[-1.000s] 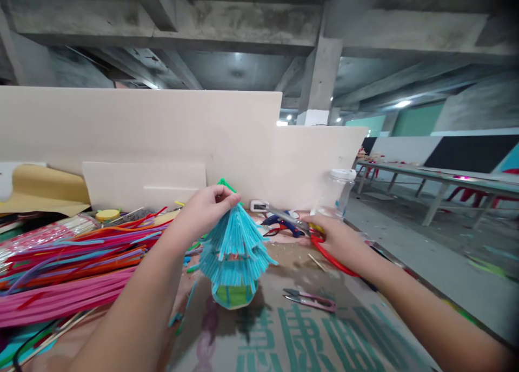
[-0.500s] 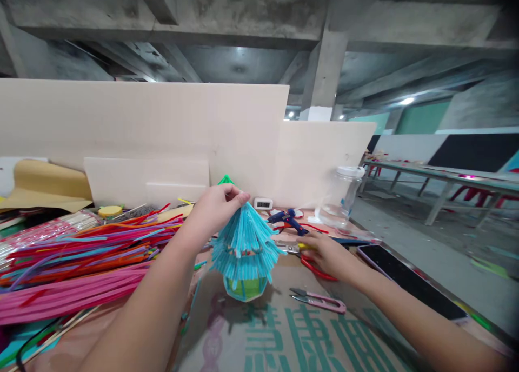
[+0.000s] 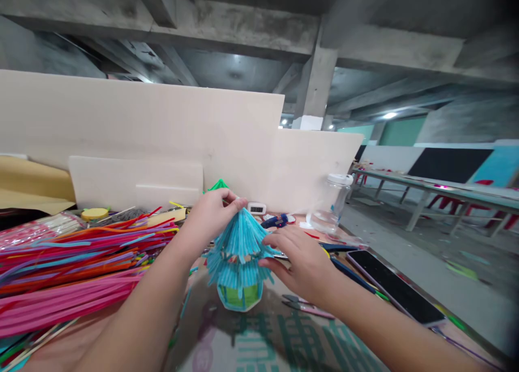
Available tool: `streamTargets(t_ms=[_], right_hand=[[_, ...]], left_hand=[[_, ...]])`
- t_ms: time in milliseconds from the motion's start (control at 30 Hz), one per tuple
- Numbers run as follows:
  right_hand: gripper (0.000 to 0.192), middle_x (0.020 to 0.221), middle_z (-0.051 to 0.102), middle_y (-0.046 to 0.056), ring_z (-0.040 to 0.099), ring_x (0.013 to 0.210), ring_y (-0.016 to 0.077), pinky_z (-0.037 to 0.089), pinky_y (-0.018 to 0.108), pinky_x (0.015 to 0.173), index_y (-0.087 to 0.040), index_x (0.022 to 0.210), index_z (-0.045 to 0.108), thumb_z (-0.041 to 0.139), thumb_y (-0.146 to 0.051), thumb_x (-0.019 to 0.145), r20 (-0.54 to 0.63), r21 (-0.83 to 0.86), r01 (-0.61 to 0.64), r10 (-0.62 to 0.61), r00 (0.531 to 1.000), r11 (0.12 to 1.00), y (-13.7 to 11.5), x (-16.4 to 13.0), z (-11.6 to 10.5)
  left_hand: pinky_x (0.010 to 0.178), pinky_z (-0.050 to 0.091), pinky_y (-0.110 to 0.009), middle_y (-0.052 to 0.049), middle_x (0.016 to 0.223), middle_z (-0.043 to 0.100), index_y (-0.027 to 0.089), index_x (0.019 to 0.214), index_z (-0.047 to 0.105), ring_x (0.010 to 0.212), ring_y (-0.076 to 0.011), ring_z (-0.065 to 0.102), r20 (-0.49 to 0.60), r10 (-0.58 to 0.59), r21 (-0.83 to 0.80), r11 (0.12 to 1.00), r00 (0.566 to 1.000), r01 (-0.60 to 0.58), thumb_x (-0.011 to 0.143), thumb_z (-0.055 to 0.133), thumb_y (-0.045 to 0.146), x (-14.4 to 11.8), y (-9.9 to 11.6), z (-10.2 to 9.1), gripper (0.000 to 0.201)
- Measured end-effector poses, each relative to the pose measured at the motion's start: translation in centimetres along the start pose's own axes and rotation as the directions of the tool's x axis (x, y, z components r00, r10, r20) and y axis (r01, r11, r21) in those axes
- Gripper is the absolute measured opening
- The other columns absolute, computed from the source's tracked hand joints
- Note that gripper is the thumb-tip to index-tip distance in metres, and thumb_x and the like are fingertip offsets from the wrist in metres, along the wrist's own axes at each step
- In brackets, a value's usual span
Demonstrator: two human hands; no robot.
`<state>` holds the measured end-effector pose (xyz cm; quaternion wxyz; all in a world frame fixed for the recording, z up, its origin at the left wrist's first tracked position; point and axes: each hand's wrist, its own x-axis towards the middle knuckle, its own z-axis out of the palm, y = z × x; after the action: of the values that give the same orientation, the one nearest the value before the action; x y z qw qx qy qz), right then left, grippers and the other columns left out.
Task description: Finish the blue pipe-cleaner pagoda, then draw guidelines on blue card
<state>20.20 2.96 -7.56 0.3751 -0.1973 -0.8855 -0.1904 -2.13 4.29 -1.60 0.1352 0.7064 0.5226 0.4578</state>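
Observation:
A small pagoda-like model (image 3: 239, 258) with two tiers of light-blue straw fringe and a green base stands on the printed cardboard sheet (image 3: 284, 345). My left hand (image 3: 213, 212) pinches its green tip from above. My right hand (image 3: 298, 261), fingers spread and holding nothing, touches the right edge of the lower blue tier. Small pink-handled snips (image 3: 306, 306) lie on the cardboard just below my right wrist.
A big pile of pink, red, orange and blue straws (image 3: 68, 264) fills the left side. A blue glue gun (image 3: 275, 220), a small white timer (image 3: 257, 207), a clear plastic jar (image 3: 333, 204) and a dark phone (image 3: 395, 288) lie behind and to the right. Beige boards (image 3: 162, 134) stand at the back.
My right hand let go of the red-handled scissors on the table and came left to the model's lower tier. My left hand kept its grip on the tip.

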Motion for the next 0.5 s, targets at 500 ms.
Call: streamTargets(t_ms=[500], right_hand=[[0.011, 0.102, 0.064, 0.01, 0.059, 0.094, 0.0225, 0.049, 0.037, 0.08, -0.019, 0.104, 0.064, 0.062, -0.019, 0.093, -0.09, 0.04, -0.062, 0.065, 0.994, 0.997, -0.3, -1.9, 0.5]], left_hand=[[0.067, 0.04, -0.032, -0.003, 0.078, 0.068, 0.02, 0.08, 0.066, 0.077, -0.0235, 0.063, 0.078, 0.04, 0.008, 0.999, 0.996, -0.04, 0.083, 0.055, 0.054, -0.7, 1.1, 1.3, 0.036]])
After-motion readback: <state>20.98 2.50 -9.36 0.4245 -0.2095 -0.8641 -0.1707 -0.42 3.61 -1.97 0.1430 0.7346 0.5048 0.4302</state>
